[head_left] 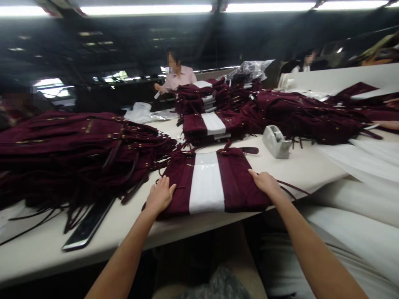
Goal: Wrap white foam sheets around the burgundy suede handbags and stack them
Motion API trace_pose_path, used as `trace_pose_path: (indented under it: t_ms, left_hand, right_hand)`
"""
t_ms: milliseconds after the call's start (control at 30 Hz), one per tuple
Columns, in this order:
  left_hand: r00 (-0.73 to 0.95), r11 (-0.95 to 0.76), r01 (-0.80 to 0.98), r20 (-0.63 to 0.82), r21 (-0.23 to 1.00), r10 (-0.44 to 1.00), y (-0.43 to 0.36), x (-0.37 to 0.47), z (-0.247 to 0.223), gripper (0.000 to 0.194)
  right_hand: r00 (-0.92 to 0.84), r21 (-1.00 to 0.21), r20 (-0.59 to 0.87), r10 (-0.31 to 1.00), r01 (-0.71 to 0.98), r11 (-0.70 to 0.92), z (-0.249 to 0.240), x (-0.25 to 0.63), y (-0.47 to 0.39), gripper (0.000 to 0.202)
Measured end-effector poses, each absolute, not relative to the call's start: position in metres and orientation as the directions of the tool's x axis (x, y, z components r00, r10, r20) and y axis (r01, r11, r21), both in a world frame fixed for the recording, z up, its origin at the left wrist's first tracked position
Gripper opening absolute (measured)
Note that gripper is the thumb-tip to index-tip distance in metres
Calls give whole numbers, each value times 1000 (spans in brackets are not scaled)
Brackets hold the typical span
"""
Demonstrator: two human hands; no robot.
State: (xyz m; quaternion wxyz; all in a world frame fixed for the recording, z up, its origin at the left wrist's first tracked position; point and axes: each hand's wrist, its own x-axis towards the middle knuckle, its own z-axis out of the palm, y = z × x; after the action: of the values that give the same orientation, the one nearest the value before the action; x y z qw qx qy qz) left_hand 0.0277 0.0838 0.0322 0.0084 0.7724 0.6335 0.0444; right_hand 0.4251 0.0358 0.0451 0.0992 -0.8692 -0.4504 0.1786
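Note:
A dark maroon fabric bag (241, 178) lies flat at the table's front edge, straps trailing from its far and right sides. Around its middle runs a white paper band (206, 187), with a shiny clear strip near the top. My left hand (160, 196) rests on the bag's left edge, fingers stretched out and thumb apart. At the right edge, my right hand (266, 185) has its thumb on top; the other fingers are mostly hidden over the side. Just behind lies a stack of similar banded maroon bags (195, 124).
A large heap of maroon bags (77, 141) covers the left, beside a long dark flat object (90, 226). A grey tape dispenser (277, 142) stands right of the stack. More bags (305, 116) lie behind it. White sheets (358, 224) hang at right. A co-worker (181, 77) stands across the table (299, 166).

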Motion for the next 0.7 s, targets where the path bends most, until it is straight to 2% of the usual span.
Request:
trace_pose_path:
  t_ms: [67, 167, 233, 267, 333, 400, 467, 533, 567, 633, 700]
  left_hand:
    - [201, -199, 974, -7, 106, 980, 78, 18, 39, 58]
    - [251, -243, 957, -33, 160, 967, 67, -2, 45, 58]
    - [336, -327, 924, -13, 200, 942, 58, -16, 47, 61]
    - [395, -388, 897, 10, 214, 919, 54, -21, 46, 63]
    - [519, -524, 825, 80, 212, 851, 46, -28, 42, 74]
    - [620, -639, 748, 157, 179, 769, 37, -28, 32, 100]
    - [675, -717, 683, 251, 140, 693, 25, -18, 19, 127]
    - [657, -739, 665, 387, 107, 647, 12, -1, 12, 138]
    - [609, -725, 682, 475, 96, 635, 6, 10, 12, 136]
    - [507, -695, 712, 614, 97, 605, -5, 35, 23, 122]
    - [422, -713, 683, 712, 156, 561, -10, 61, 47, 105]
  right_hand:
    - [504, -297, -219, 835, 781, -549, 40, 423, 33, 81]
    - [446, -282, -176, 878, 831, -479, 37, 419, 30, 76]
    - [430, -329, -163, 888, 825, -459, 39, 416, 26, 67]
    - [422, -406, -182, 888, 790, -459, 41, 414, 24, 60]
    - [377, -665, -289, 880, 582, -468, 45, 408, 18, 44]
    - [262, -862, -414, 872, 193, -468, 49, 403, 13, 32]
    - [172, -891, -453, 875, -115, -439, 60, 398, 12, 23]
    - [160, -904, -408, 899, -205, -375, 85, 394, 14, 18]
    - [179, -925, -360, 916, -198, -325, 104, 391, 16, 15]
    - [226, -970, -230, 947, -138, -202, 158, 382, 18, 12]
    - [275, -997, -66, 959, -46, -56, 226, 366, 18, 11]
